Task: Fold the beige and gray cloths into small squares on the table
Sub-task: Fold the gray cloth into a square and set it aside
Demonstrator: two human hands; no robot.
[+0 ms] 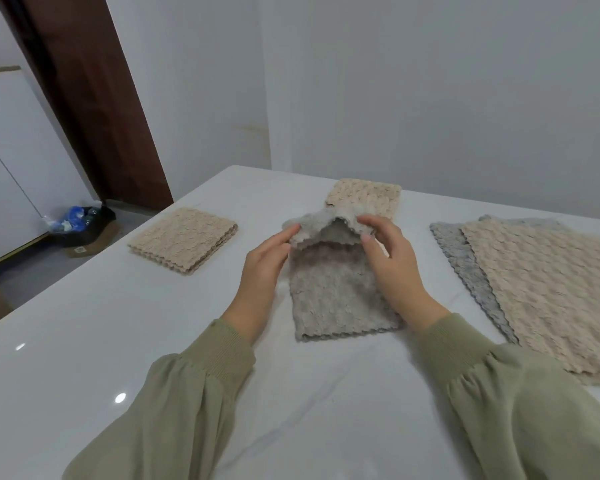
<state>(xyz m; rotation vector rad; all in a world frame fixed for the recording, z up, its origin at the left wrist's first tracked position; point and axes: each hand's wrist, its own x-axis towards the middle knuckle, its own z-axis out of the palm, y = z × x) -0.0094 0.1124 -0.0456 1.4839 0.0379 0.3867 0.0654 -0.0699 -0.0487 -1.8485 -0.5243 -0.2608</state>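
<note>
The left hand [264, 268] pinches the left corner of the gray cloth's [336, 299] far edge between nearly straight fingers and thumb. The right hand [392, 261] has its fingers curled over the right corner of the same edge. Both grips are light, at the fingertips only. The edge is lifted and sags open between the hands. The rest of the gray cloth, a narrow strip, lies flat on the table [84, 341] and runs towards the person.

The likely trouble is in the fold. The fluffy pile is thick and the strip seems to be more than one layer, so a fingertip pinch may catch only the top layer and let the lower one slip out. If one hand leads, the edge will come down askew and the result will not be square. The near end is not weighted, so a pull could drag the whole strip.

Just beyond the gray cloth, and partly hidden by its lifted edge, lies a folded beige cloth [364, 195]. A wide sweep could catch it. Left of the gray cloth sits a folded beige stack [184, 239], well apart. To its right a flat beige cloth [548, 296] overlies another gray one [465, 258], both unfolded, near the right sleeve [482, 368], which might drag them.
</note>
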